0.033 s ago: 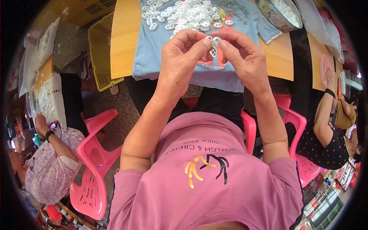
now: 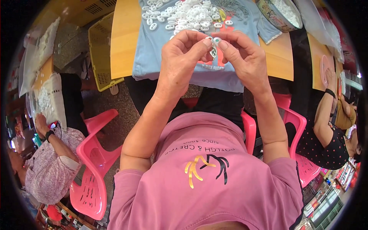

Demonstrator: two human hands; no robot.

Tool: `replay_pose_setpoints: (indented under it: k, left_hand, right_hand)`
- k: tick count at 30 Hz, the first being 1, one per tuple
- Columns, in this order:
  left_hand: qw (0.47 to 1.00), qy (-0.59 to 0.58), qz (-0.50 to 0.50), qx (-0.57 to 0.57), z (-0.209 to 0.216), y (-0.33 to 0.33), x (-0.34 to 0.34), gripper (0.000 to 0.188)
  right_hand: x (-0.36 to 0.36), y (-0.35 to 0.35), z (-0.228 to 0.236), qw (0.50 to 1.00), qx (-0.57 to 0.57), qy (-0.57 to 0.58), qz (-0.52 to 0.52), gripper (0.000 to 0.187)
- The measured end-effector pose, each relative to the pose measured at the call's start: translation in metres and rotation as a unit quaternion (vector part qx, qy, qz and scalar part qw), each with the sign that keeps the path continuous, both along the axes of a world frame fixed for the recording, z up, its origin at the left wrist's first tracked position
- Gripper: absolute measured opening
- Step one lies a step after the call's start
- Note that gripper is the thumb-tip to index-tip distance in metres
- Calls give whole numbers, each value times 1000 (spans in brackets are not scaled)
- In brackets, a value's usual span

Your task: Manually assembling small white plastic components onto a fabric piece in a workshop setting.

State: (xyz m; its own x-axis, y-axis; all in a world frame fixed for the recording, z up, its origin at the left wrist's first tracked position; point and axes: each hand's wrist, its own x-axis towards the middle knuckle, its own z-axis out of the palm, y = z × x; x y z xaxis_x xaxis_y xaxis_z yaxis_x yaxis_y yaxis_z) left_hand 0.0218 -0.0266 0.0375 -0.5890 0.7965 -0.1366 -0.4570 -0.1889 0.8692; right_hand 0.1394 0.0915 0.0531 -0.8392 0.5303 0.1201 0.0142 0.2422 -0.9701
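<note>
My left hand (image 2: 182,51) and my right hand (image 2: 247,55) meet above the near part of a light blue shirt spread on the table, fingertips almost touching. Between them is a small white plastic piece (image 2: 217,40), pinched by my right thumb and forefinger. A silvery oval metal piece (image 2: 213,51) hangs just below, beside my left fingertips. The left thumb and forefinger are closed on a small white part, mostly hidden by the fingers. Past my hands lies a heap of white two-holed plastic pieces (image 2: 193,15) on the blue shirt (image 2: 147,53).
Thin grey metal pieces (image 2: 235,10) lie right of the heap. A round tin (image 2: 273,18) holding white bits stands on the wooden table (image 2: 122,38). A yellow crate (image 2: 102,65) is at left. Pink chairs (image 2: 92,168) and two seated co-workers flank me.
</note>
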Motion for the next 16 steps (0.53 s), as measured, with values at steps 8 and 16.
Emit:
replay_pose_setpoints:
  k: [8, 16]
  left_hand:
    - [992, -110, 27, 46, -6, 6, 8, 18]
    - [999, -26, -18, 32, -10, 5, 5, 21]
  right_hand:
    - [-10, -8, -21, 921, 355, 129, -92, 24]
    - [0, -4, -15, 996, 31, 49, -60, 23]
